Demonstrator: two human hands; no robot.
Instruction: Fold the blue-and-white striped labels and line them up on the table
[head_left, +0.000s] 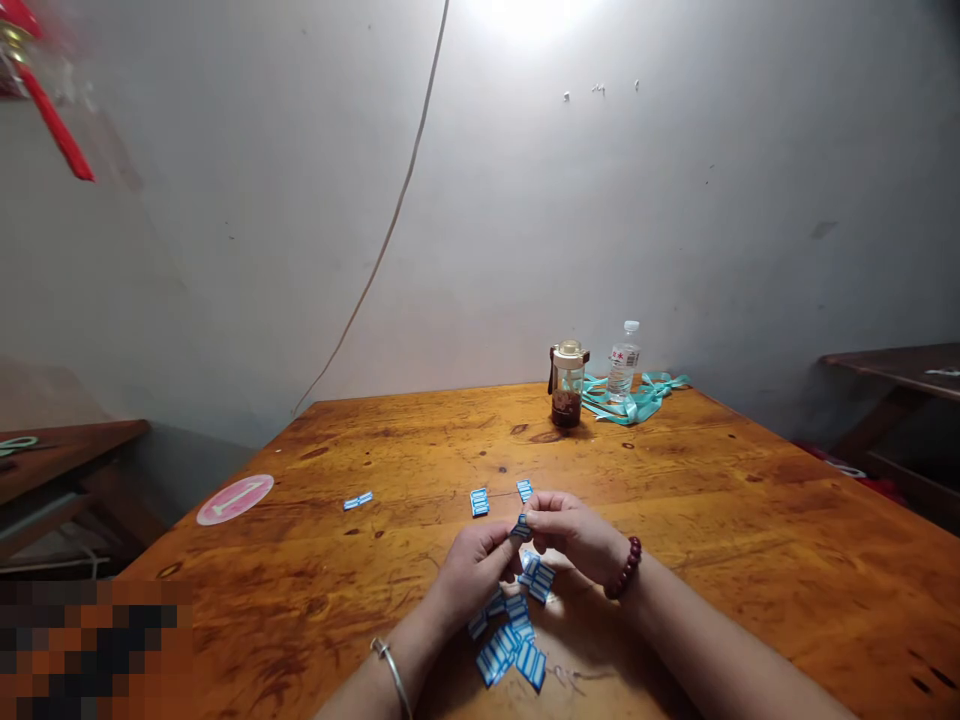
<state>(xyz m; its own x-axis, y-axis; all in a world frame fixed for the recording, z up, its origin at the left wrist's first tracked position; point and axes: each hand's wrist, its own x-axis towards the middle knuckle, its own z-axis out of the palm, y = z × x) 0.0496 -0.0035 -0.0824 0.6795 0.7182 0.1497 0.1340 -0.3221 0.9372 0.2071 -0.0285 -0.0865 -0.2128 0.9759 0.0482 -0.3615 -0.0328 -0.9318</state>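
My left hand (474,572) and my right hand (576,532) meet over the wooden table (420,440). Between their fingertips is a small blue-and-white striped label piece (521,525), gripped from both sides. Below and partly behind my hands lies a loose pile of similar striped label pieces (501,652); some overlap, and my left hand hides part of them. Just beyond my fingers rests one more piece (524,490), with a small striped stack (479,502) to its left. Farther left, a narrow striped strip (358,501) lies flat.
At the back right stand a lidded cup (568,385) with dark contents and a water bottle (624,362) among turquoise ribbons (637,402). A round pink sticker (235,499) marks the table's left edge. Behind the table rises a grey wall (300,200) with a hanging cord (401,200).
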